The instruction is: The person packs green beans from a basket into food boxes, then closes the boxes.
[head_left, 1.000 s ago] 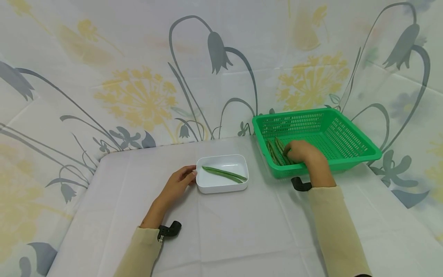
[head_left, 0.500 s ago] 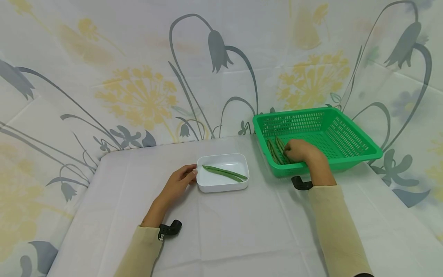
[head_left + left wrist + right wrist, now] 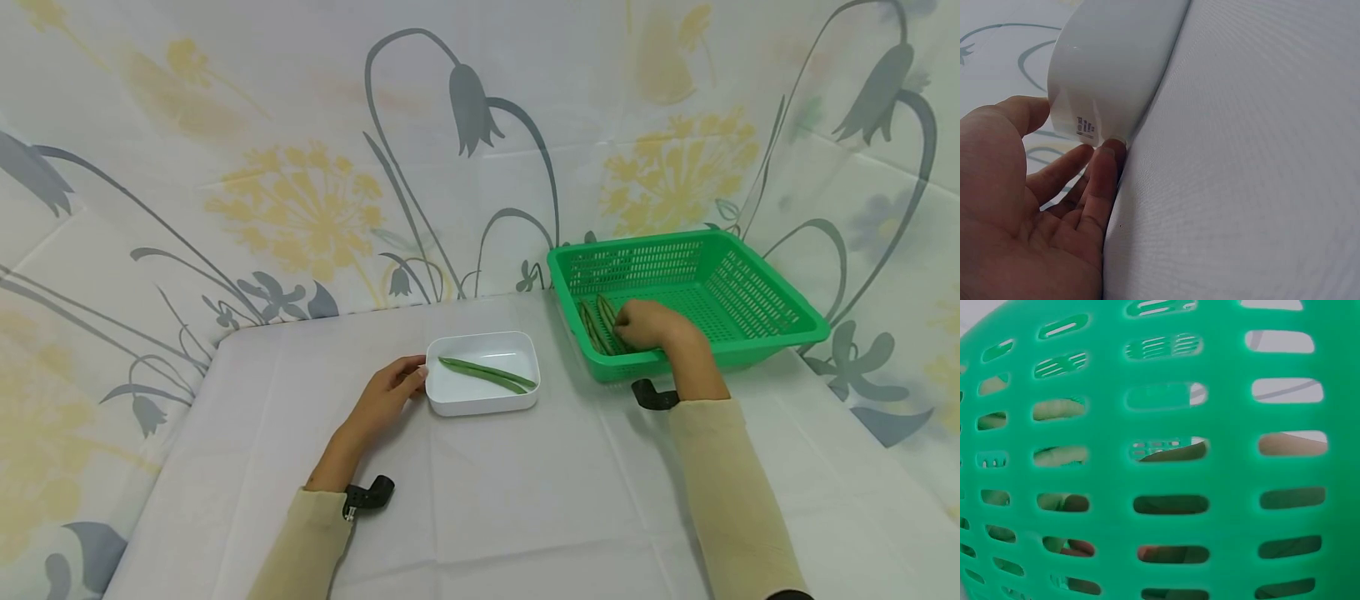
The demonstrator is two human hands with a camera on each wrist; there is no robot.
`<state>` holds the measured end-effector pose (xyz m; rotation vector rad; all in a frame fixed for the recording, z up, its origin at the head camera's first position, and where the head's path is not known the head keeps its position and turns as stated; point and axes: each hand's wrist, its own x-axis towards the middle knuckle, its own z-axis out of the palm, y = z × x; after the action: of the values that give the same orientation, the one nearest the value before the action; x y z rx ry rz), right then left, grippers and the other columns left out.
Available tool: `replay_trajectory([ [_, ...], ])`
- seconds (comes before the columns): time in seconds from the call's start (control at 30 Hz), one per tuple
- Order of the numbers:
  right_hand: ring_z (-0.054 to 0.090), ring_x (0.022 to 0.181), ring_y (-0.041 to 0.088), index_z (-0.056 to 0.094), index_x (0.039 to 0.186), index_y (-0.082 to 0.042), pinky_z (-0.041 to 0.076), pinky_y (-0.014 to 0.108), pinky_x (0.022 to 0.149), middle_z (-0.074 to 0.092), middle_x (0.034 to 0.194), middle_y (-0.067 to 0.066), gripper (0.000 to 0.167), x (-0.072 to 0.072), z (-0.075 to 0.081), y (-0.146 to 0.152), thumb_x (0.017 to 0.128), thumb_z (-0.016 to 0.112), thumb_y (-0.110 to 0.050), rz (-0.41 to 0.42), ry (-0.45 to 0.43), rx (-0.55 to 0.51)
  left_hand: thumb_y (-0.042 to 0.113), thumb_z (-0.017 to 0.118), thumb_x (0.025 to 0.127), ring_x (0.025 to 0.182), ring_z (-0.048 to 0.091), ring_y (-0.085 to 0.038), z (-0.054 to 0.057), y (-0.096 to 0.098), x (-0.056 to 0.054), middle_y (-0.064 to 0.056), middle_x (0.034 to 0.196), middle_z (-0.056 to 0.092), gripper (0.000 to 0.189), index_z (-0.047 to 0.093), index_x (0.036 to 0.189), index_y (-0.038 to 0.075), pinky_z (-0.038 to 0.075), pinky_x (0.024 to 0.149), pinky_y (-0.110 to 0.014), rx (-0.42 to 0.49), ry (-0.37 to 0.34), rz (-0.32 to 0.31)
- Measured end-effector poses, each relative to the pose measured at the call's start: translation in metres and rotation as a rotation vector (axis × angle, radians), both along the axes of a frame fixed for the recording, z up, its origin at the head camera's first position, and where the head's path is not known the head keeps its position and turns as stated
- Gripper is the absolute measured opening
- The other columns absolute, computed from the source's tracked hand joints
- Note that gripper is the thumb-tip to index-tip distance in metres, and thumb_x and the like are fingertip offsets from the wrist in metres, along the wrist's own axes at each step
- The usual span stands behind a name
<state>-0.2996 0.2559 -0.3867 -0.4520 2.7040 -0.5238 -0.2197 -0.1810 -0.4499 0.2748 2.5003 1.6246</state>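
Observation:
The left hand [image 3: 385, 396] touches the left end of a white rectangular dish [image 3: 482, 407] with thumb and fingertips. In the left wrist view, the thumb lies at the upper edge of the dish [image 3: 1110, 62] and the fingers lie low against its wall. Green beans [image 3: 487, 374] lie in the dish. The right hand [image 3: 651, 325] reaches into a green slotted basket [image 3: 761, 348], fingers bent downward over more green beans [image 3: 592, 327] at its left side. Its fingertips are hidden in the head view. The basket wall [image 3: 1229, 425] covers most of the right wrist view, with parts of fingers and beans showing through slots.
A white cloth [image 3: 525, 500] covers the table. Behind it hangs a flower-patterned cloth [image 3: 315, 200]. The basket stands at the back right, near the table's edge, with the dish to its left.
Both hands stay in the same places, at the dish and in the basket. Only a slight shift of the head view shows.

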Motion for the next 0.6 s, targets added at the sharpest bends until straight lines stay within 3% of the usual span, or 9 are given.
replay_trajectory([
  [0.13,0.067,0.094,0.035,0.073,0.121,0.012,0.055,0.047,0.079,0.073,0.109,0.027,0.032,0.002,0.0,0.0,0.108,0.05,-0.007,0.013,-0.006,-0.019,0.025,0.054,0.113,0.117,0.065,-0.033,-0.02,-0.005,-0.011,-0.022,0.132,0.066,0.047,0.052,0.152,-0.002,0.053,0.103,-0.05,-0.003,0.008,0.008],
  [0.2,0.068,0.111,0.043,0.069,0.127,0.014,0.057,0.053,0.086,0.067,0.129,0.034,0.034,0.003,0.0,0.0,0.108,0.051,-0.007,0.02,-0.005,-0.016,0.029,0.055,0.113,0.116,0.066,-0.03,-0.027,-0.007,-0.015,-0.019,0.132,0.067,0.048,0.054,0.151,0.0,0.054,0.102,-0.047,-0.001,0.017,0.008],
  [0.43,0.067,0.112,0.045,0.068,0.128,0.016,0.057,0.056,0.088,0.066,0.13,0.036,0.033,0.001,-0.001,0.001,0.107,0.052,-0.005,0.022,-0.003,-0.025,0.032,0.057,0.112,0.115,0.067,-0.027,-0.029,-0.009,-0.015,-0.017,0.131,0.068,0.047,0.057,0.15,0.003,0.054,0.099,-0.043,0.006,0.03,0.001],
  [0.6,0.062,0.121,0.054,0.067,0.129,0.016,0.056,0.061,0.094,0.064,0.133,0.037,0.033,0.002,-0.001,0.0,0.106,0.055,-0.004,-0.022,0.01,-0.059,0.029,0.055,0.113,0.115,0.067,-0.027,-0.029,-0.008,-0.015,-0.018,0.133,0.068,0.048,0.054,0.151,0.001,0.054,0.1,-0.043,0.0,0.03,0.005],
])
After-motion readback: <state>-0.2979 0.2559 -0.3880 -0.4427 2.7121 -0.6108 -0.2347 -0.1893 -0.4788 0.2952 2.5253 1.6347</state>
